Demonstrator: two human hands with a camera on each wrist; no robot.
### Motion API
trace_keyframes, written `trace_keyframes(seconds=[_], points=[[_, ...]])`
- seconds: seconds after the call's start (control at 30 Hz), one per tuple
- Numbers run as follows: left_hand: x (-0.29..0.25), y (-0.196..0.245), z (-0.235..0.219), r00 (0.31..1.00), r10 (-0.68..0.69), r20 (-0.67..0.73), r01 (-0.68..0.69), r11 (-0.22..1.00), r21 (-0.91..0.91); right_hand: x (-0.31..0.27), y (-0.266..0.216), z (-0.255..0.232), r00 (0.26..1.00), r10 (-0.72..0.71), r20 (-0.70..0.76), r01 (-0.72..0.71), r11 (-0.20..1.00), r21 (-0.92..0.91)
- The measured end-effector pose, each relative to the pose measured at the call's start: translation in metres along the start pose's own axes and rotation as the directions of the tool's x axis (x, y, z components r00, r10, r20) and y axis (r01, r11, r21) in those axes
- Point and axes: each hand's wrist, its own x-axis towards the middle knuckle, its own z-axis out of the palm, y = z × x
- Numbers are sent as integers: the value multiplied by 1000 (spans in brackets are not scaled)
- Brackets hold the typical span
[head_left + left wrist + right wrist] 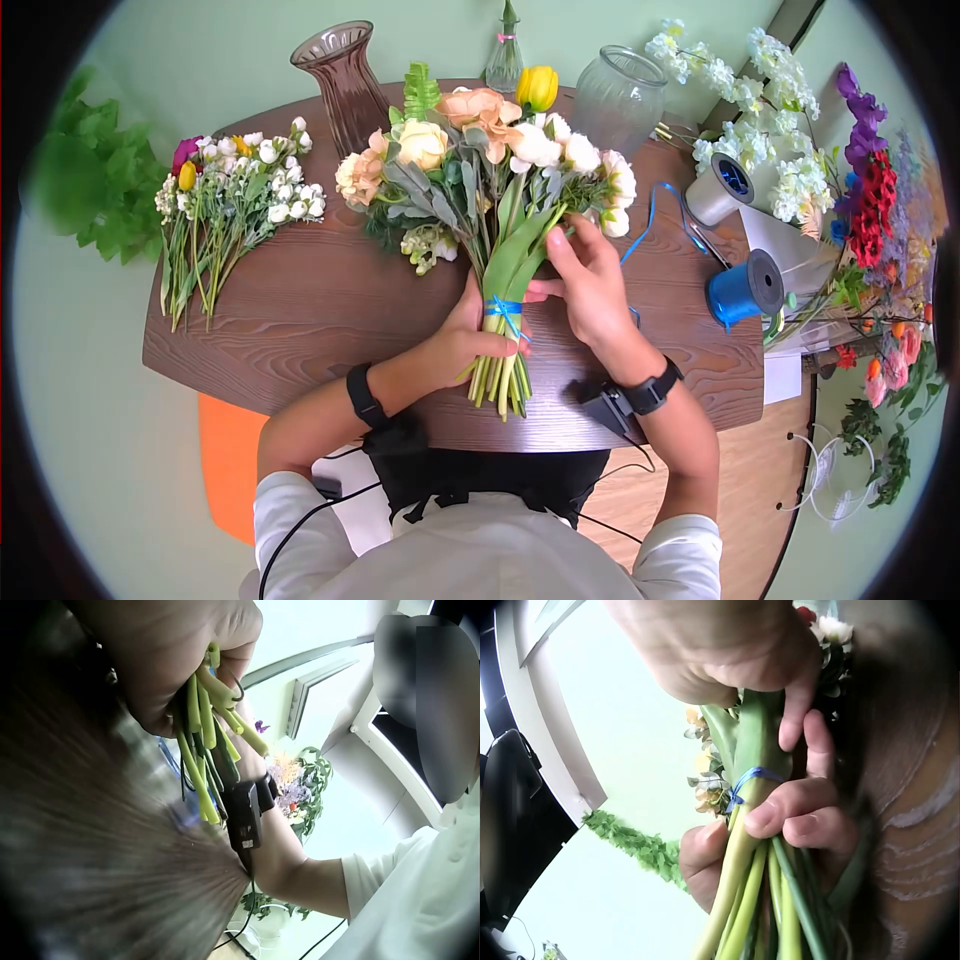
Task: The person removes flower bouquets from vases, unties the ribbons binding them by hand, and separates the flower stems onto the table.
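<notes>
A bouquet (500, 190) of cream, peach and white flowers with one yellow tulip stands tilted over the table, its stems pointing toward the person. Blue ribbon (503, 307) is tied round the stems, with a small knot at the front. My left hand (470, 335) grips the stems (746, 900) at and just below this tie, fingers wrapped round from behind. Higher up, my right hand (592, 285) pinches a broad green leaf (761, 731) at the bouquet's right side between thumb and fingers. The cut stem ends (206, 750) hang free below the left hand.
Loose flowers (240, 200) lie on the table's left. Behind the bouquet stand a brown glass vase (345, 85) and a clear glass vase (620, 95). A white ribbon spool (718, 190), a blue ribbon spool (745, 290) and more flowers (780, 120) are at right.
</notes>
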Motion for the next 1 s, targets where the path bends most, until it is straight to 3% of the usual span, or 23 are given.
trace_keyframes(seconds=[0.07, 0.1, 0.13, 0.2, 0.27, 0.33, 0.4, 0.47, 0.6, 0.63, 0.77, 0.93, 1.0], points=[[4, 5, -5, 999, -29, 29, 30, 998, -50, -9, -3, 2, 995, -84, -50, 85, 996, 33], [3, 7, -6, 997, -61, 47, 66, 992, -105, -10, -1, -5, 993, -115, -6, 114, 991, -70], [2, 9, -6, 994, -91, 65, 101, 982, -158, -11, 7, -11, 970, -242, -17, 227, 930, -290], [1, 14, -4, 995, -97, 27, 100, 979, -180, -23, -6, -5, 958, -287, -30, 248, 871, -424], [1, 13, -7, 993, -114, -11, 108, 968, -228, -29, -3, -11, 961, -273, -44, 235, 890, -390], [3, 12, -13, 993, -122, 9, 120, 963, -240, -32, 0, -21, 888, -412, 206, 441, 634, -635], [2, 13, -12, 991, -132, -4, 126, 958, -258, -34, -6, -20, 891, -354, 285, 452, 625, -636], [3, 9, -15, 996, -94, -8, 89, 965, -245, -38, -13, -11, 837, -230, 497, 523, 605, -600], [2, 12, -9, 998, -61, -31, 51, 966, -255, -41, -5, -2, 866, -169, 470, 460, 639, -617], [2, 12, -8, 998, -63, -28, 53, 964, -260, -39, -1, -5, 842, -212, 497, 513, 602, -612], [1, 11, -12, 997, -70, -21, 63, 967, -246, -35, 2, -11, 817, -166, 552, 532, 586, -611], [0, 10, -11, 998, -63, -21, 56, 969, -239, -36, -4, -7, 846, -62, 529, 455, 600, -658], [0, 10, -10, 997, -72, -37, 62, 974, -216, -36, -1, -8, 852, -106, 513, 456, 633, -626]])
